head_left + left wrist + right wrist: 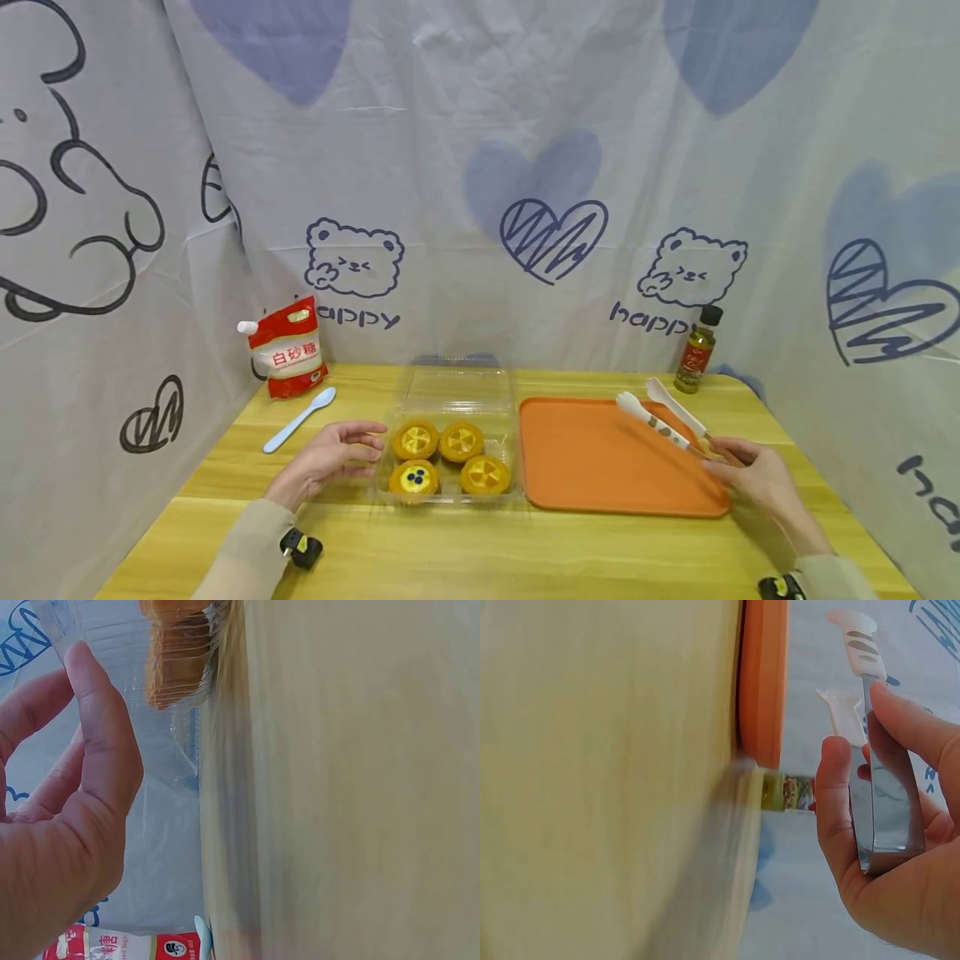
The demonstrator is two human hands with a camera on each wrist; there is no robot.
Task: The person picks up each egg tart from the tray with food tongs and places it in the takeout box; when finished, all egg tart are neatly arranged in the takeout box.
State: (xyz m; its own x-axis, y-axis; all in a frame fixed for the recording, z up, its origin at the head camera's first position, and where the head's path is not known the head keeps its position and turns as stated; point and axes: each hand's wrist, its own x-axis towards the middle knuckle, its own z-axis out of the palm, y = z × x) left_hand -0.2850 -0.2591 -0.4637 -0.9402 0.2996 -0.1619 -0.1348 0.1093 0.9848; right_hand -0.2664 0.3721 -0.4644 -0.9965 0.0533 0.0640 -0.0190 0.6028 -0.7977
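My right hand [757, 479] grips metal tongs [889, 802] with white, brown-spotted tips [652, 417] by their bent end. The tips stand apart with nothing between them, over the right part of an orange tray [592, 467]. My left hand [333, 458] is at the left side of a clear plastic box [457, 400], its fingers loosely bent and spread. Its fingertips appear to touch the box's rim. Inside the box sit several egg tarts: a blueberry-topped tart [415, 477] at front left, and others topped with yellow wedges, such as the front right tart [485, 475].
A light blue spoon [300, 419] lies left of the box, with a red and white sugar bag [291, 350] behind it. At the back right stands a small oil bottle [696, 354] with a black cap. Printed cloth [450, 292] hangs around the wooden table [465, 554].
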